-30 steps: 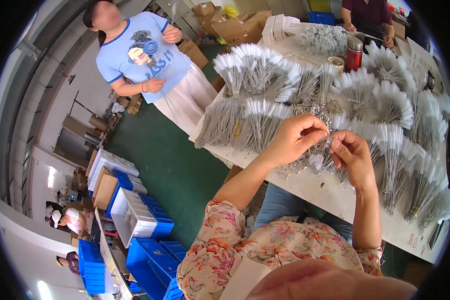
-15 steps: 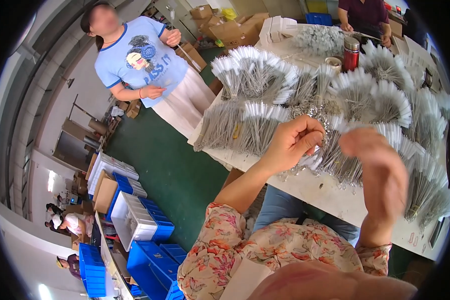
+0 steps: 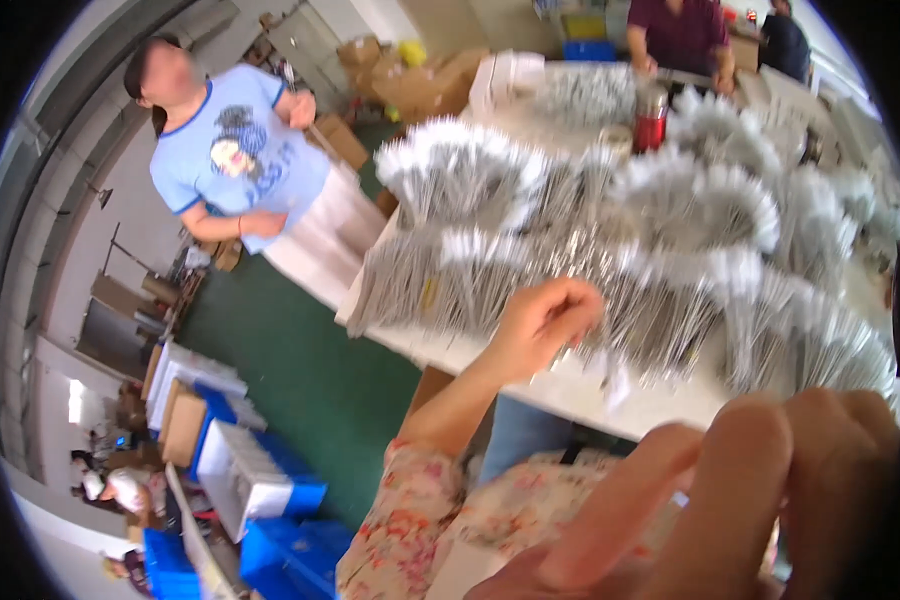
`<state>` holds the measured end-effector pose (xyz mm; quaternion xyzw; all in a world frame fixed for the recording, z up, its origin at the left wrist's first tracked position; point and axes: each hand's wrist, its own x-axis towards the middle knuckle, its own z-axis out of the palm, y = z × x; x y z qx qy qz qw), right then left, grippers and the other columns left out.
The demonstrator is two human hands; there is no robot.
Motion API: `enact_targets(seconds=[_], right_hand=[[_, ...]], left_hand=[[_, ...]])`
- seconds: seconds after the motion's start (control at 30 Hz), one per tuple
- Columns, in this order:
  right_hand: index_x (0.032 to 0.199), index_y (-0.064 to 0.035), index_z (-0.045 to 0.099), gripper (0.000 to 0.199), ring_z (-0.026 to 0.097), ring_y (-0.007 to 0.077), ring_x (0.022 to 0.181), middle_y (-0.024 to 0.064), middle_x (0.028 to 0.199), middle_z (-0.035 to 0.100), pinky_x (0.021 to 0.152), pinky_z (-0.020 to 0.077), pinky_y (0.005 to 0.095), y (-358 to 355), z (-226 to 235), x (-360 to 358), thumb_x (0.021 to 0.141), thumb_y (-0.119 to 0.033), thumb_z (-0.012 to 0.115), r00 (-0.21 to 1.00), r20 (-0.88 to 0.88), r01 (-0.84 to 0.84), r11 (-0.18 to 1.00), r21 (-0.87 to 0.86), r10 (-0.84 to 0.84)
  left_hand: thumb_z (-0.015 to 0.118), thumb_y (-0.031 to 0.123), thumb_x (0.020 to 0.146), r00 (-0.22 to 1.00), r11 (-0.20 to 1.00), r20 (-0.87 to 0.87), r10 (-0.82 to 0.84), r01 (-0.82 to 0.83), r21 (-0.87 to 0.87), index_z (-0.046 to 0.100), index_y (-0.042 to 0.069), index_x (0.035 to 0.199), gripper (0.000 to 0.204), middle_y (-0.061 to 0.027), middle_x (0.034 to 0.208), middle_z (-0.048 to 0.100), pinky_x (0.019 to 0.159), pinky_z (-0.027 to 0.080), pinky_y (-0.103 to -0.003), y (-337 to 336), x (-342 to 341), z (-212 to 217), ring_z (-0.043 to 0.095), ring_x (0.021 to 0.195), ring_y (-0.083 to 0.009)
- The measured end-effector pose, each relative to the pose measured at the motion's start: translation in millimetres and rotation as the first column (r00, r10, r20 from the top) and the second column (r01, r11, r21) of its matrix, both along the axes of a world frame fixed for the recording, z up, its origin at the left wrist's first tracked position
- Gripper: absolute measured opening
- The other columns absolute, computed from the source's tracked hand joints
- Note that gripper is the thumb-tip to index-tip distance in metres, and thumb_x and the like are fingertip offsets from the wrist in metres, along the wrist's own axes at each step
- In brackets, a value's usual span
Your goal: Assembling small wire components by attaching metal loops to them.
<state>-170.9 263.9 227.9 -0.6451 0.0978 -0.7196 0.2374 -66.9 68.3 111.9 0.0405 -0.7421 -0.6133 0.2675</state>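
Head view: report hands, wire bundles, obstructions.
Left hand curled at wire bundles, contents unclear. Bundles white-tipped, crowding table. Right hand close to lens, blocking lower right.

Left hand (image 3: 547,328) is over the near side of the table (image 3: 675,405), fingers curled, just beside bundled wire stems (image 3: 660,325) with white tips. Right hand (image 3: 735,500) is up in the near foreground, fingers bent, blurred. Can't tell from here if either grips anything. Red flask (image 3: 651,122) sits toward the back. Person in blue tee (image 3: 245,165) stands at the left end. Blue bins (image 3: 295,560) lower left.
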Motion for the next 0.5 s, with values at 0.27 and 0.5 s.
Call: enact_targets(seconds=[0.27, 0.5], right_hand=[[0.075, -0.0162, 0.067, 0.019, 0.048, 0.0193, 0.094, 0.0003, 0.088, 0.059, 0.093, 0.0353, 0.0447, -32.0, -29.3, -4.0, 0.086, -0.025, 0.054, 0.958, 0.096, -0.279, 0.956, 0.084, 0.271], [0.099, -0.0015, 0.058, 0.034, 0.052, 0.0276, 0.095, 0.0132, 0.099, 0.059, 0.088, 0.0376, 0.0396, -22.4, -68.7, -12.4, 0.085, -0.032, 0.051, 0.763, -0.385, 0.6, 0.79, 0.123, -0.519]], left_hand=[[0.057, 0.006, 0.086, 1.0, 1.0, 0.012, 0.012, -0.012, 0.029, 0.057, 0.0, 0.089, 0.007, -0.0003, 0.068, 0.055, 0.048, 0.04, -0.019, -6.5, 6.2, -4.5, 0.049, 0.054, -0.0044], [0.058, 0.008, 0.085, 0.996, 0.992, 0.01, -0.087, 0.088, -0.095, 0.057, 0.002, 0.089, 0.008, -0.0003, 0.071, 0.055, 0.052, 0.042, -0.02, 2.2, 5.1, -3.1, 0.051, 0.058, -0.0049]])
